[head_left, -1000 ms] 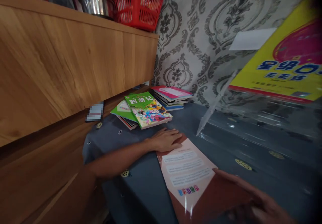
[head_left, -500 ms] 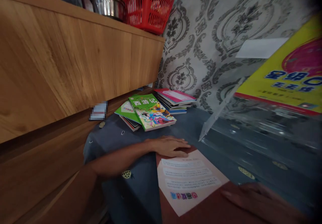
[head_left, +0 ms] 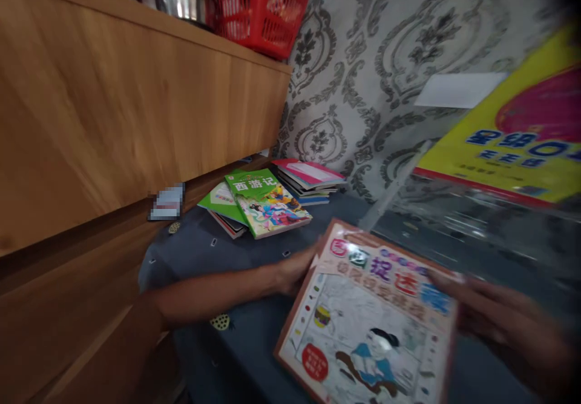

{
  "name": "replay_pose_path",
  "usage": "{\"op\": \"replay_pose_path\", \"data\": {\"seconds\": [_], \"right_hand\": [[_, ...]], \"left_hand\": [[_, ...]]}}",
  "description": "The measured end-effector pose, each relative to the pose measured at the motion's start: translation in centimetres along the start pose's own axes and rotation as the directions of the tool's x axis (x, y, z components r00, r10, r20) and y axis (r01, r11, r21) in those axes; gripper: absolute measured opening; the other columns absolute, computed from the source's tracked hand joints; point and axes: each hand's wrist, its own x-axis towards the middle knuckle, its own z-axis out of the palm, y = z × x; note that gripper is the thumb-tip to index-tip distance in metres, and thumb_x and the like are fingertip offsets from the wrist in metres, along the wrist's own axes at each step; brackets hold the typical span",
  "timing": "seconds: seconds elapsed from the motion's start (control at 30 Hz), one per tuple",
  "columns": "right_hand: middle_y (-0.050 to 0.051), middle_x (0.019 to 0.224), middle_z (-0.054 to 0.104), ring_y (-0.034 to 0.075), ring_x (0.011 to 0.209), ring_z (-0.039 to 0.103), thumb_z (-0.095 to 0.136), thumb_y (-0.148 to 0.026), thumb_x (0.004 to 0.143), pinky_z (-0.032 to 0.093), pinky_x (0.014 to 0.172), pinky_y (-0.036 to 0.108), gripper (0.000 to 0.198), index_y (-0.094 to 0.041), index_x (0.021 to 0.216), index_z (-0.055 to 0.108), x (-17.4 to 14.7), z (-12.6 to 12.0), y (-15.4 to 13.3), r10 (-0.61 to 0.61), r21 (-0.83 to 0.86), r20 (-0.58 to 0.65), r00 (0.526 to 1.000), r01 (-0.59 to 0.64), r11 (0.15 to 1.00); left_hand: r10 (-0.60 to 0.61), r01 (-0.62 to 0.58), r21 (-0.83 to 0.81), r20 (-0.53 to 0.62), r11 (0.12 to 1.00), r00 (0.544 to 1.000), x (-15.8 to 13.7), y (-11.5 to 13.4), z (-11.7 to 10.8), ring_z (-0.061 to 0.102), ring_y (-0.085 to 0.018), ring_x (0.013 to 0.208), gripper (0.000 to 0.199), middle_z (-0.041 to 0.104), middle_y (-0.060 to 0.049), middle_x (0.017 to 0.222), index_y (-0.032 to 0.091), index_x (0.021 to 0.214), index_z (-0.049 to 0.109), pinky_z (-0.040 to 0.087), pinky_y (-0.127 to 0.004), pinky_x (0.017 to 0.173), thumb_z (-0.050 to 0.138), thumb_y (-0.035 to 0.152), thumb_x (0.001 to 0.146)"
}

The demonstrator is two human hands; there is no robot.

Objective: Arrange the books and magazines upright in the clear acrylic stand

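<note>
My left hand (head_left: 297, 269) grips the left edge of a colouring book (head_left: 370, 319), front cover up, tilted above the near part of the table (head_left: 254, 343). My right hand (head_left: 494, 319) is at the book's right edge, blurred; fingers lie over the cover's margin, but whether that grip is closed I cannot tell. Toward the table's far left corner: a green storybook (head_left: 267, 201) atop a small pile, a pink-topped book stack (head_left: 308, 180) just beside it against the patterned wall. Clear plastic bag (head_left: 476, 210) at the right edge.
</note>
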Motion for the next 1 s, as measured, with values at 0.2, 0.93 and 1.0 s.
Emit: {"op": "replay_pose_path", "data": {"seconds": [0.2,0.93,1.0], "right_hand": [[-0.005,0.038,0.037,0.009,0.039,0.032,0.073,-0.083,0.054,0.028,0.042,0.027,0.064,-0.02,0.054,0.061,1.9,4.7,1.7,0.177,-0.046,0.082,0.981,-0.174,0.984],[0.015,0.131,0.058,0.027,0.126,0.053,0.061,-0.04,0.097,0.048,0.108,0.045,0.033,-0.014,0.117,0.057,-0.7,15.7,0.0,-0.525,-0.516,0.354,0.774,0.629,0.581],[0.018,0.136,0.054,0.029,0.131,0.05,0.062,-0.046,0.095,0.047,0.109,0.048,0.045,-0.012,0.123,0.053,-0.8,15.2,0.0,-0.499,-0.506,0.295,0.815,0.576,0.643]], "left_hand": [[0.077,-0.114,-0.152,-0.23,0.982,0.97,1.0,-1.2,-0.9,0.071,-0.027,0.106,0.041,0.077,-0.013,0.11,0.014,0.105,0.068,0.051,-0.041,0.101,0.071,0.049,0.085],[0.48,-0.107,0.96,-0.032,0.26,0.877,-0.1,0.2,-3.2,0.066,-0.023,0.102,0.038,0.071,-0.008,0.106,0.021,0.104,0.07,0.052,-0.04,0.095,0.035,0.035,0.096],[0.485,-0.083,0.968,-0.044,0.236,0.873,-0.2,0.2,-3.1,0.066,-0.024,0.102,0.037,0.072,-0.008,0.106,0.021,0.105,0.069,0.052,-0.04,0.094,0.036,0.038,0.096]]}}
